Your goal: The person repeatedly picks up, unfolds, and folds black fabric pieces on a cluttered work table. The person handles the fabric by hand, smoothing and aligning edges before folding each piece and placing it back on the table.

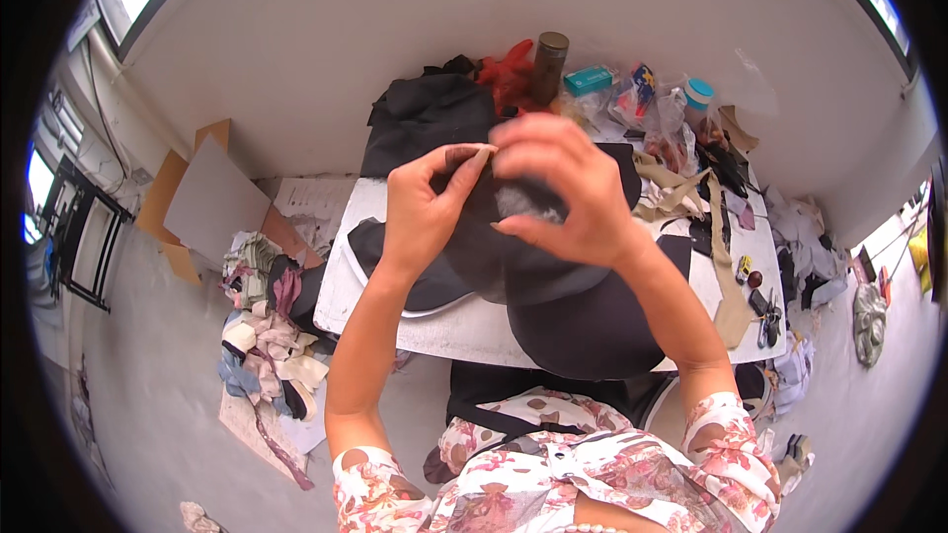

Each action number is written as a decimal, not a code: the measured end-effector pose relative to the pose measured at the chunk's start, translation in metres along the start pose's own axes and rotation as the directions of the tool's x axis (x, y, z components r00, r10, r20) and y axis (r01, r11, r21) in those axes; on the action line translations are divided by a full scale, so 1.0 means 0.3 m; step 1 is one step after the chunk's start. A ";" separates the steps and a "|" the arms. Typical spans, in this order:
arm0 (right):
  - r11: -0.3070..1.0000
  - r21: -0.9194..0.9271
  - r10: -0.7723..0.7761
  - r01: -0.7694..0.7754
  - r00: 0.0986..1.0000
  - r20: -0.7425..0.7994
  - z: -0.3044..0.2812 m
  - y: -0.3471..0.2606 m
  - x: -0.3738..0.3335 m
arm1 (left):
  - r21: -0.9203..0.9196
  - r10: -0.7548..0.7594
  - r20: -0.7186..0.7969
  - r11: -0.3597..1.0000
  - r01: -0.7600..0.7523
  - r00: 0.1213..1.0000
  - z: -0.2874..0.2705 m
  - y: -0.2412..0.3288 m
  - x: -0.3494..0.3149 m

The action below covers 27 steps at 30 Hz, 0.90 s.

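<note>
The one view comes from a fisheye camera on the person's head, the left of a side-by-side pair. It faces forward and down across the counter point(464, 341), from beyond its near edge toward the wall point(296, 49) behind its far edge. The left hand point(420, 207) and right hand point(573, 192) lie near mid-frame; floor point(143, 326) shows past the counter's left edge.

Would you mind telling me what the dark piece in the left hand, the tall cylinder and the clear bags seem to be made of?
Dark piece: probably matt fabric, as it drapes softly; the fibre is unclear.
Tall cylinder: smooth and slightly shiny, so perhaps metal or tinted plastic.
Clear bags: likely glossy plastic, being see-through and crinkled.
</note>
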State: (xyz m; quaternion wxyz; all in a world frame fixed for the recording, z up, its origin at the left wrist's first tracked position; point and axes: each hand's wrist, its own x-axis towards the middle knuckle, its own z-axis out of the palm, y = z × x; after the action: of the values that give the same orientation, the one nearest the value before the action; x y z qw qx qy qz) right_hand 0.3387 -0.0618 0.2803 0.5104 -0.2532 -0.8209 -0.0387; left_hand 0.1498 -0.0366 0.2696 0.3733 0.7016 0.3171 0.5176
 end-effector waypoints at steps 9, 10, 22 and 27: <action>0.931 0.086 0.254 -0.354 0.800 0.543 -0.107 0.136 -0.148 | -0.016 0.158 0.009 0.987 -0.158 0.987 -0.062 0.069 -0.054; 0.935 0.045 0.268 -0.352 0.785 0.558 -0.120 0.127 -0.172 | -0.041 0.136 -0.005 0.990 -0.136 0.991 -0.068 0.072 -0.058; 0.777 0.340 0.431 -0.530 0.841 0.327 -0.448 -0.137 -0.350 | -0.282 0.124 0.069 0.954 -0.100 0.990 -0.228 0.048 -0.263; 0.589 0.717 0.406 -0.372 0.904 0.136 -0.527 -0.239 -0.434 | -0.383 0.162 0.159 0.919 -0.091 0.974 -0.210 -0.020 -0.311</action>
State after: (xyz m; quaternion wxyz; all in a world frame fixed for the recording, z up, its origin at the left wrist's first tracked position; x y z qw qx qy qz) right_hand 0.4810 -0.2239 0.2578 0.5811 -0.2012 -0.6810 0.3976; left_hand 0.0644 -0.0987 0.2307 0.4937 0.6824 0.1301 0.5232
